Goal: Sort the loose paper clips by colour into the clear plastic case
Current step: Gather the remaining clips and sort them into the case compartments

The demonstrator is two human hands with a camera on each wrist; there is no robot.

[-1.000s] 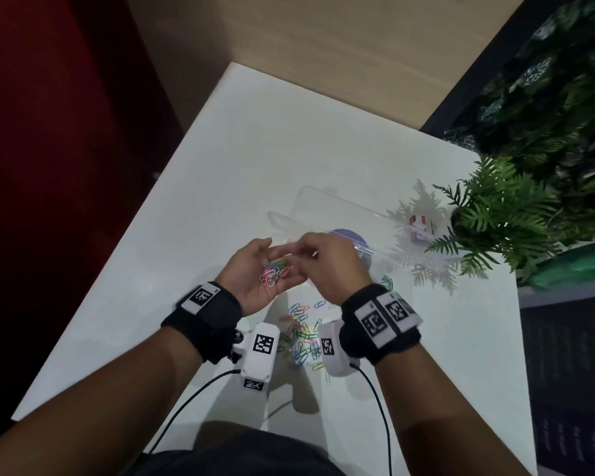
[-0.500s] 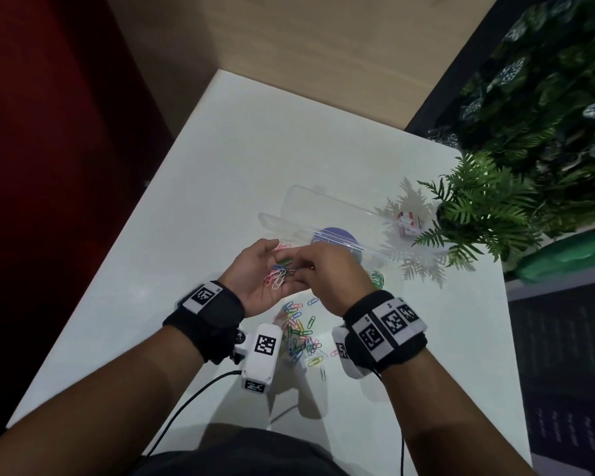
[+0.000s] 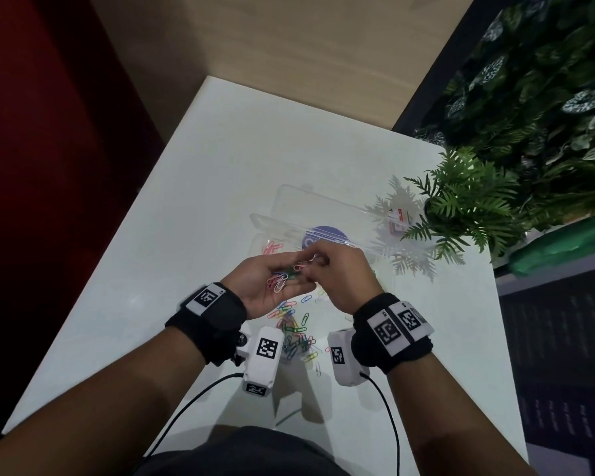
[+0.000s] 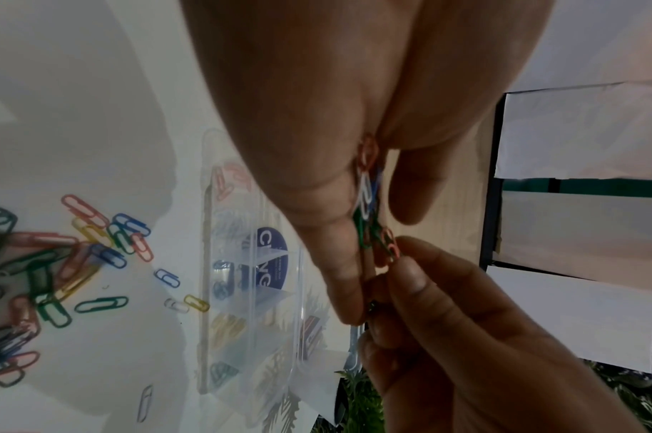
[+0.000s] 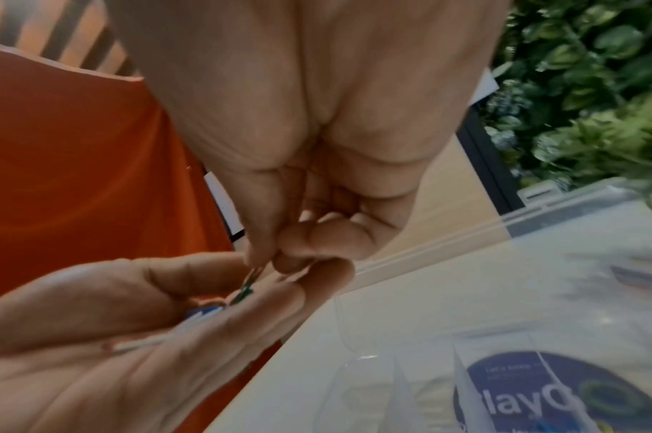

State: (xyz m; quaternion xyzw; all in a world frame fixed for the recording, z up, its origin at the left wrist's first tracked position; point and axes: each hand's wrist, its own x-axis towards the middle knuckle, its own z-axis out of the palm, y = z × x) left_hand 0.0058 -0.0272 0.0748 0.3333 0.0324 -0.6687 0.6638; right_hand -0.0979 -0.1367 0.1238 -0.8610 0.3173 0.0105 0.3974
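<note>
Above the case [image 3: 289, 214], the right hand [image 3: 337, 269] still pinches a clip from the cupped left hand's [image 3: 265, 283] clips [image 3: 279, 281].

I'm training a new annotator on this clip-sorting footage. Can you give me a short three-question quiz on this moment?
1. True or false: the left hand lies palm up with a small bunch of paper clips in it.
2. What is the right hand doing? A) resting flat on the table B) pinching a clip at the left palm C) closing the case lid
3. Fill in: the loose pile of clips lies on the white table, nearer the person than the clear ____.

Key: 1 true; 2 B; 3 case
</note>
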